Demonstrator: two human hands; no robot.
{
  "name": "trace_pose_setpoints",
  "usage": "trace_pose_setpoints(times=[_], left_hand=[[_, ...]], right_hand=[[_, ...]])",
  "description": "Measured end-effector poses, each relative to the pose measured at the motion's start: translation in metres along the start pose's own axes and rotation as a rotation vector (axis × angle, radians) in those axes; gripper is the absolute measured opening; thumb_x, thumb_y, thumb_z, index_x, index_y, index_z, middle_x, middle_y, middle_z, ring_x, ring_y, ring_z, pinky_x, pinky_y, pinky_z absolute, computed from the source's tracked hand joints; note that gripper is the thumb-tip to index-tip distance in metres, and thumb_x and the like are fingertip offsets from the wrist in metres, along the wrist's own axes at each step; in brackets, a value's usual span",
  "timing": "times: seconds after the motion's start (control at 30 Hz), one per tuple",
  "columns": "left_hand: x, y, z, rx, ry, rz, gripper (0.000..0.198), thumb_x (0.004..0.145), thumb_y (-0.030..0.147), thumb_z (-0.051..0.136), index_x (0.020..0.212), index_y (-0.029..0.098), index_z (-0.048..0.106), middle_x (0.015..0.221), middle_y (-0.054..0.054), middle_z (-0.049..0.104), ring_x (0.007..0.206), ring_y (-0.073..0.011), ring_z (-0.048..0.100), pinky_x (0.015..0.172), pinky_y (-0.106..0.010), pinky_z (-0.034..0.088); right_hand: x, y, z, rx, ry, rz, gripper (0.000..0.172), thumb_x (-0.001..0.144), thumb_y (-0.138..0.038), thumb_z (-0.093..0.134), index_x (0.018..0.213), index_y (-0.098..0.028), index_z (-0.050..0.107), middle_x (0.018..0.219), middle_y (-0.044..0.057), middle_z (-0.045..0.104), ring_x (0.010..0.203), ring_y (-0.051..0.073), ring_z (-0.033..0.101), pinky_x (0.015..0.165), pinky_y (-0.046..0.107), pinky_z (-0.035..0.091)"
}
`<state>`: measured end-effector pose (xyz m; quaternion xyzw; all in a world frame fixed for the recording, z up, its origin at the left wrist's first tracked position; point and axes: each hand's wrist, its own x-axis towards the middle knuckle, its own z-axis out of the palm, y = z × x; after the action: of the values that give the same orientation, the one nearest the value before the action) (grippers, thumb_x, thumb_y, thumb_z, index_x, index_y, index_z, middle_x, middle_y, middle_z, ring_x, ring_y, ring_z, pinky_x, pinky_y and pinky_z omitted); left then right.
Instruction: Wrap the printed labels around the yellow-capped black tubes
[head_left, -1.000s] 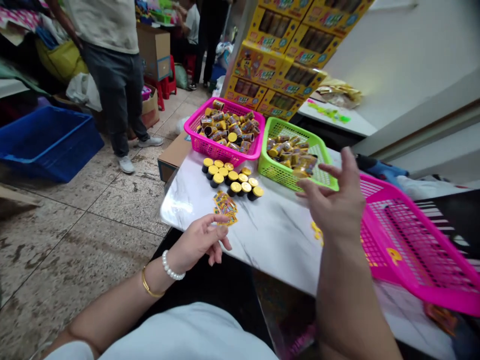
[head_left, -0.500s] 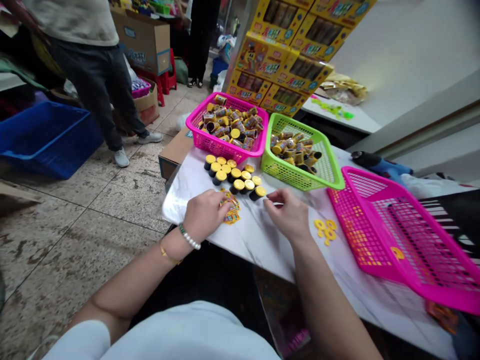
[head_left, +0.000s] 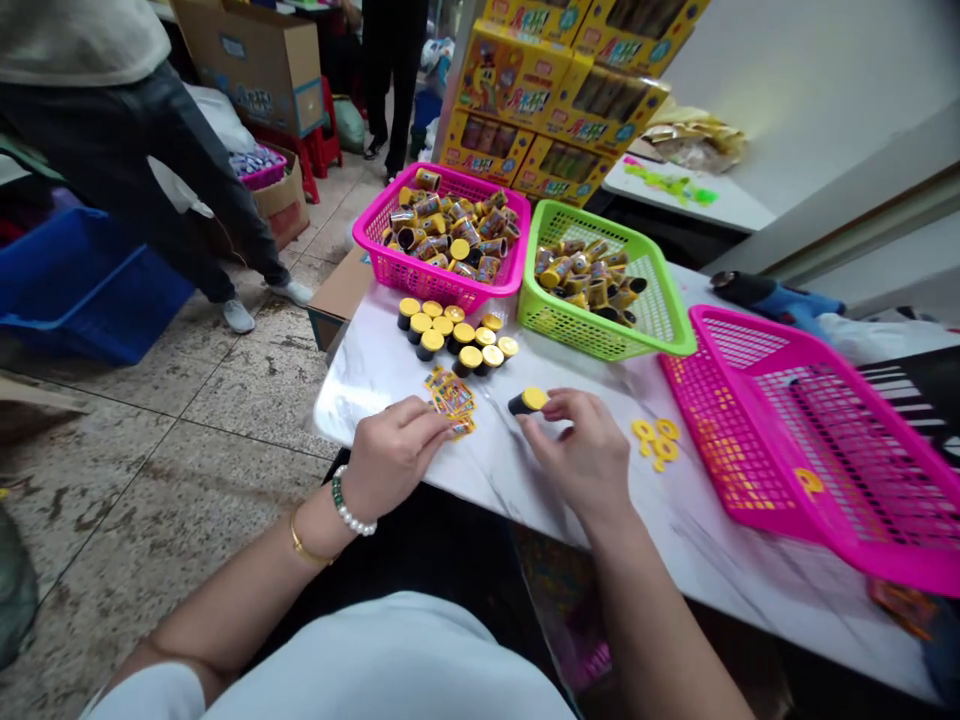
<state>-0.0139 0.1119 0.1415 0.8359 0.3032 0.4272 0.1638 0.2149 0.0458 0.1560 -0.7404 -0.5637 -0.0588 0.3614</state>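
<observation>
On the marble-patterned table, my right hand (head_left: 581,440) pinches a small black cup with a yellow lid (head_left: 532,400), tilted over between thumb and fingers. My left hand (head_left: 397,440), wearing a bead bracelet, has its thumb and fingers pressed together at the near edge of a loose pile of orange printed labels (head_left: 450,390). One label (head_left: 463,425) shows at those fingertips. Just behind the pile stand several more black cups with yellow lids (head_left: 469,358), upright in a cluster. Several yellow rings (head_left: 665,428) lie right of my right hand.
A pink basket (head_left: 442,290) and a green basket (head_left: 600,343), both full of labelled cups, stand at the back. Another pink basket (head_left: 750,500) is on the right, near a blue tool (head_left: 780,300). Yellow boxes (head_left: 517,90) are stacked behind. A person (head_left: 172,150) stands at left.
My right hand has taken a cup from the cluster's right end and drawn it nearer, tipping it. My left hand has slid toward the near edge of the label pile. The camera view has shifted slightly.
</observation>
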Motion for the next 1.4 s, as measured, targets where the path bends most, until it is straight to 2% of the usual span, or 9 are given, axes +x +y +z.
trace_pose_setpoints(times=[0.1,0.27,0.33,0.43,0.5,0.6,1.1,1.27,1.4], left_hand=[[-0.011,0.005,-0.007,0.042,0.043,0.13,0.011,0.094,0.02,0.061,0.093,0.018,0.072,0.083,-0.005,0.073,0.071,-0.0126,0.066,0.064,-0.022,0.053],[-0.021,0.007,-0.006,0.012,0.026,0.344,0.019,0.092,0.01,0.058,0.103,0.018,0.07,0.087,-0.007,0.076,0.069,-0.0136,0.066,0.06,-0.024,0.053],[-0.023,0.009,-0.008,-0.022,0.064,0.267,0.016,0.091,0.012,0.061,0.103,0.017,0.07,0.086,-0.007,0.075,0.07,-0.014,0.067,0.061,-0.024,0.053],[-0.027,0.015,-0.016,-0.166,0.144,-0.076,0.006,0.09,0.018,0.065,0.091,0.018,0.071,0.078,-0.004,0.072,0.067,-0.012,0.065,0.062,-0.022,0.052],[-0.029,0.021,-0.021,-0.274,0.178,-0.295,0.011,0.09,0.021,0.065,0.08,0.018,0.07,0.069,-0.001,0.068,0.059,-0.0098,0.059,0.057,-0.021,0.048],[-0.031,0.028,-0.023,-0.369,0.175,-0.46,0.016,0.09,0.025,0.066,0.076,0.018,0.07,0.063,0.001,0.063,0.054,-0.0087,0.053,0.054,-0.021,0.044],[-0.029,0.021,0.0,-0.481,0.169,-0.561,0.012,0.083,0.03,0.073,0.085,0.019,0.078,0.073,-0.003,0.067,0.062,-0.0112,0.057,0.058,-0.023,0.048],[-0.027,0.013,-0.002,-0.534,0.247,-0.615,0.007,0.077,0.025,0.076,0.075,0.019,0.077,0.076,-0.003,0.067,0.069,-0.0127,0.061,0.061,-0.023,0.049],[-0.023,0.011,-0.011,-0.635,0.133,-0.75,0.011,0.077,0.029,0.076,0.075,0.018,0.077,0.07,-0.002,0.068,0.054,-0.0092,0.053,0.05,-0.021,0.043]], right_hand=[[-0.022,-0.025,-0.01,0.193,0.034,0.063,0.021,0.084,-0.041,0.068,0.082,-0.02,0.064,0.088,0.007,0.068,0.072,0.018,0.06,0.06,0.029,0.045],[-0.038,-0.059,0.007,0.782,-0.513,0.354,0.037,0.086,-0.05,0.064,0.07,-0.018,0.067,0.063,0.001,0.063,0.056,0.014,0.053,0.054,0.026,0.045],[-0.037,-0.062,0.017,0.843,-0.446,0.439,0.042,0.083,-0.052,0.067,0.061,-0.017,0.061,0.056,0.0,0.058,0.053,0.012,0.048,0.052,0.025,0.042],[-0.037,-0.066,0.029,0.8,-0.27,0.462,0.045,0.083,-0.053,0.067,0.058,-0.017,0.059,0.054,-0.001,0.054,0.051,0.011,0.044,0.05,0.024,0.038],[-0.038,-0.071,0.035,0.77,-0.229,0.437,0.045,0.086,-0.054,0.063,0.06,-0.017,0.061,0.054,0.0,0.055,0.052,0.012,0.045,0.049,0.024,0.038],[-0.042,-0.078,0.04,0.748,-0.204,0.391,0.046,0.088,-0.054,0.059,0.062,-0.017,0.064,0.055,0.0,0.057,0.052,0.013,0.047,0.051,0.026,0.04],[-0.048,-0.079,0.047,0.686,-0.187,0.189,0.035,0.092,-0.041,0.059,0.066,-0.019,0.064,0.063,0.0,0.06,0.059,0.014,0.053,0.058,0.027,0.044],[-0.047,-0.077,0.042,0.823,-0.294,0.285,0.024,0.087,-0.04,0.064,0.077,-0.019,0.066,0.066,0.0,0.064,0.057,0.014,0.054,0.056,0.025,0.045],[-0.046,-0.077,0.04,0.783,-0.298,0.312,0.025,0.085,-0.039,0.066,0.071,-0.018,0.066,0.065,0.001,0.063,0.059,0.014,0.054,0.059,0.026,0.046]])
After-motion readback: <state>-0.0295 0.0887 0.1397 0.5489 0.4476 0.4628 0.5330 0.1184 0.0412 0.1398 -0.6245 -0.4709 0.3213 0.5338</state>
